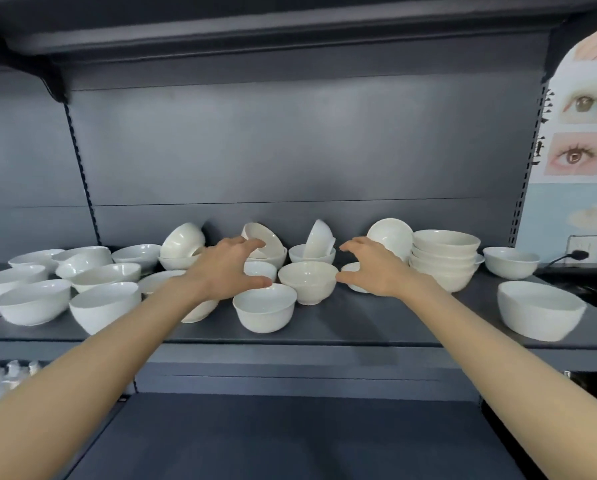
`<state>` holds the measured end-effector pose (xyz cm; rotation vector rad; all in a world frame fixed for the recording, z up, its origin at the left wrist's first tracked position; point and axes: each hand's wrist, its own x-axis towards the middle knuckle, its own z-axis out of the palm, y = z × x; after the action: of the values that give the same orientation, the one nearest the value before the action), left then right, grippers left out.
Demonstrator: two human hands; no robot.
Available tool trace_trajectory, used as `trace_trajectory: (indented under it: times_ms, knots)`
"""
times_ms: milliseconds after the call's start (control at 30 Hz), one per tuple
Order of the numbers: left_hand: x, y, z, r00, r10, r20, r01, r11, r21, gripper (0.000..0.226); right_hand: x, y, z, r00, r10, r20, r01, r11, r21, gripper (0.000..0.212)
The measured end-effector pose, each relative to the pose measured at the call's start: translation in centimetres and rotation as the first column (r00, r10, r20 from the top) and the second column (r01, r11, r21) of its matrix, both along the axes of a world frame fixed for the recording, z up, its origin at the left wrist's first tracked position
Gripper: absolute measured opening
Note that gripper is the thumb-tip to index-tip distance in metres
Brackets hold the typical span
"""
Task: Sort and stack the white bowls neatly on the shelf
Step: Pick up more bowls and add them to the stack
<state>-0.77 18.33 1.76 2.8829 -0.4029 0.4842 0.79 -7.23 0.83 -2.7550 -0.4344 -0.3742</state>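
Several white bowls lie scattered on a dark grey shelf (376, 327). A stack of several bowls (444, 258) stands at the right. A small white bowl (307, 280) sits mid-shelf, with another bowl (265, 311) in front of it. My left hand (226, 268) hovers to its left and my right hand (376, 268) to its right. Both hands have spread, slightly curved fingers and hold nothing. Tilted bowls (319, 239) lean at the back.
Wide shallow bowls (30, 301) crowd the left end. A large bowl (541, 310) and a smaller one (510, 261) sit at the right. A lower shelf (290, 438) juts out beneath my arms. A plug and cable (567, 256) lie far right.
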Motion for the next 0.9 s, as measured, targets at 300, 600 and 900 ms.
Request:
trace_trajectory:
  times_ms: [300, 600, 900]
  knots:
    - [6.7, -0.2, -1.9, 0.982, -0.127, -0.141, 0.107, 0.984, -0.144, 0.080, 3.5, -0.4, -1.7, 0.992, -0.047, -0.121, 0.059, 0.993, 0.103, 0.078]
    - [12.6, -1.4, -2.5, 0.909, -0.158, -0.385, 0.104, 0.982, -0.157, 0.097, 8.7, -0.7, -3.8, 0.976, -0.008, -0.217, 0.033, 0.993, 0.114, 0.100]
    - [14.4, -3.1, -3.3, 0.826, -0.274, -0.493, 0.184, 0.957, -0.222, 0.045, 11.2, -0.7, -6.2, 0.968, 0.080, -0.237, -0.038, 0.984, 0.175, 0.075]
